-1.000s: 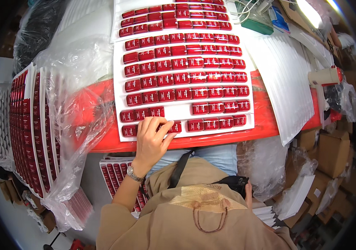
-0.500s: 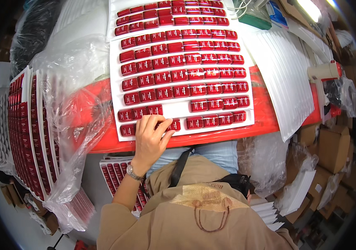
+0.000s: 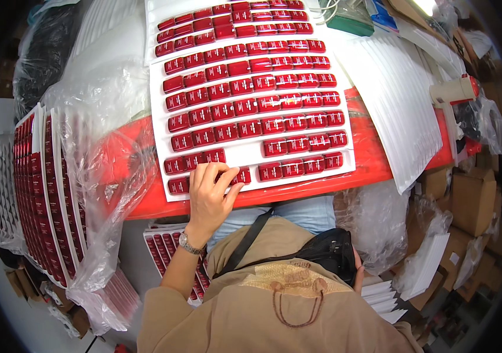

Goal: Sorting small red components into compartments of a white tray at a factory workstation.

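Observation:
A white tray (image 3: 245, 154) on the table carries rows of small glossy red rectangular pieces with pale print. My left hand (image 3: 211, 187), wearing a wristwatch, reaches over the nearest row with its fingers curled down and closed on the red pieces there. One red piece (image 3: 243, 176) shows at the right of its fingertips; what lies under the palm is hidden. The second row from the front has a bare white gap, and a narrower gap shows in the nearest row. Low at my right side, only part of my right hand (image 3: 358, 272) shows beside a black waist bag (image 3: 334, 254); its fingers are mostly hidden.
Upright trays of red pieces (image 3: 45, 200) in clear plastic stand at the left. White ridged sheets (image 3: 389, 100) lie on the right of the red-covered table (image 3: 374, 153). Cardboard boxes (image 3: 471, 197) are stacked at right. Another filled tray (image 3: 166, 250) sits below the table edge.
My right hand has come into sight beside the waist bag, which now shows more fully at my right. My left hand keeps its place on the nearest row. The whole view has shifted slightly.

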The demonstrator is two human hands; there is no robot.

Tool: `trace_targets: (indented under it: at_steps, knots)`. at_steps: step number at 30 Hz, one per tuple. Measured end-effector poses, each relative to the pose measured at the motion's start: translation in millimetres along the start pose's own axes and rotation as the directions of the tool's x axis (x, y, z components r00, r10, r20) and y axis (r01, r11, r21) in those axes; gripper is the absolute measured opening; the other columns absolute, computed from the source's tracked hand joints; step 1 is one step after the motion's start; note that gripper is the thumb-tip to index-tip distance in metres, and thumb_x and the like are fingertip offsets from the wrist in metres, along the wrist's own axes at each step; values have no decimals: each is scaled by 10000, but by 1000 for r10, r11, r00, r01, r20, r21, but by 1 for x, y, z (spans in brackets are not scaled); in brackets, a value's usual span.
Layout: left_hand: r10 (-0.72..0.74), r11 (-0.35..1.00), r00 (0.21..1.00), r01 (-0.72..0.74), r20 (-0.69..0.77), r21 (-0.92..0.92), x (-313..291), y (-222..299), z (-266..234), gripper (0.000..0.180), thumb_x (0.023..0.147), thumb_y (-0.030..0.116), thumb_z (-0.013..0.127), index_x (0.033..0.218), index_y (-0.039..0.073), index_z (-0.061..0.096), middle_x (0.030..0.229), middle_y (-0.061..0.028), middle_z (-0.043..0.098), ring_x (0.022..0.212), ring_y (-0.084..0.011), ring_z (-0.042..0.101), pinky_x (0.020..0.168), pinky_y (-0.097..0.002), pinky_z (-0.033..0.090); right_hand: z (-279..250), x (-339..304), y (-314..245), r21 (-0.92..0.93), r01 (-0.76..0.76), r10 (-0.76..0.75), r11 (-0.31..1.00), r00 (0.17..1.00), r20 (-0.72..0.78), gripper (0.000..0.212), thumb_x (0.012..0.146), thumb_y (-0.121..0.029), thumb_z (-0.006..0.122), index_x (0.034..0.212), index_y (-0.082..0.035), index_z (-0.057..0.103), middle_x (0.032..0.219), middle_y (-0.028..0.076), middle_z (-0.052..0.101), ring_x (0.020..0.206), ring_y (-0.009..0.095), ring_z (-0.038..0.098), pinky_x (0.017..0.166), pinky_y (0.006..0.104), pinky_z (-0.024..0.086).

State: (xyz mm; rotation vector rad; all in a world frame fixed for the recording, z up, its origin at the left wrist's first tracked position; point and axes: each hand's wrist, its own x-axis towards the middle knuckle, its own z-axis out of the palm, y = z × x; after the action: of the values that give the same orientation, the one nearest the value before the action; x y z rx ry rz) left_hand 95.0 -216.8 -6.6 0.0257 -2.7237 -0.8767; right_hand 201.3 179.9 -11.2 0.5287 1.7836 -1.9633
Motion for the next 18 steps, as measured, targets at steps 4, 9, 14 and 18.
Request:
trace_targets:
  at_steps: [4, 9, 14, 18]
  knots:
    - [-2, 1000, 999, 2, 42, 0, 2, 4, -5, 278, 666, 66, 726, 928, 26, 643, 884, -76, 551, 845, -249, 500, 735, -358, 404, 17, -12, -3, 37, 41, -41, 998, 999, -16, 653, 943, -552, 282, 1396, -82, 294, 1380, 94, 375, 1290, 211, 333, 1079, 362, 259]
    - [36, 999, 997, -38, 72, 28, 6, 4, -7, 314, 678, 77, 727, 973, 14, 641, 898, -94, 545, 856, -259, 500, 763, -364, 404, 36, 5, -6, 194, -44, 85, 980, 975, -207, 581, 969, -485, 278, 1352, -56, 360, 1321, 109, 448, 1174, 204, 467, 1018, 326, 357]
    - [76, 996, 988, -81, 131, 34, 10, 1, -3, 343, 698, 61, 718, 1026, 16, 628, 933, -100, 547, 877, -264, 503, 782, -362, 413, 26, -4, -15, 66, 71, -63, 995, 992, -108, 791, 878, -601, 387, 1412, -36, 237, 1418, 139, 318, 1298, 244, 320, 1078, 375, 251]
    - [95, 993, 985, -105, 145, 61, 7, 1, -2, 341, 711, 64, 716, 1037, 17, 625, 951, -103, 546, 908, -268, 505, 814, -368, 411, 13, -19, -27, -613, 322, -219, 722, 946, 238, 1050, 719, -727, 528, 1417, -11, 206, 1459, 167, 219, 1363, 277, 180, 1106, 407, 138]
